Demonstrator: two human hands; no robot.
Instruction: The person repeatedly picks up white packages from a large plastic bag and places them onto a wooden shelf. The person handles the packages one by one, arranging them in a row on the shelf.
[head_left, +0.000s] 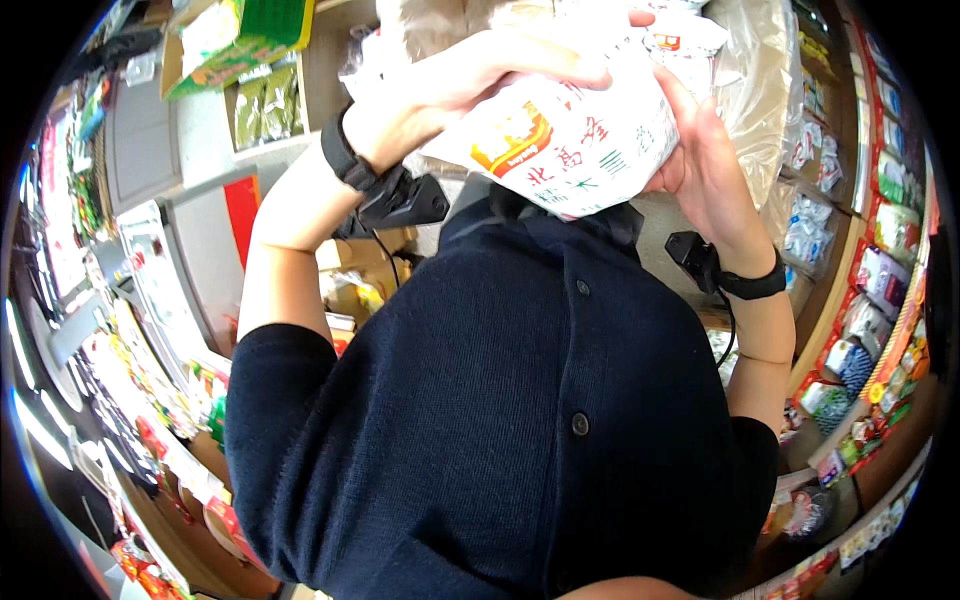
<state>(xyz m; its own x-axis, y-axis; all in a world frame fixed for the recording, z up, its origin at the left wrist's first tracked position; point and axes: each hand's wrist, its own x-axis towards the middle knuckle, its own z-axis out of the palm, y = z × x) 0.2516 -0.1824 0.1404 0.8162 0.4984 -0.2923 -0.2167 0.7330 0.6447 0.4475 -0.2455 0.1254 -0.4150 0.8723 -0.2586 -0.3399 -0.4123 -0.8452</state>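
A plump white plastic food package (577, 161), printed with an orange logo and red and green writing, is held up in front of my chest. My left hand (495, 71) lies across its upper left side, fingers bent over the top. On the other side, my right hand (694, 142) cups the package's right edge with the thumb raised. Strong glare washes out part of the left hand and the package's upper end. Just behind it, more white printed packages (686, 45) lie by a box lined with clear plastic (750, 97).
At the upper left stands a green and yellow carton (244, 45), above a compartment of green packets (266, 105). Shelves of packaged goods (885, 262) curve along the right. Black wrist straps carry small devices (409, 202) with cables.
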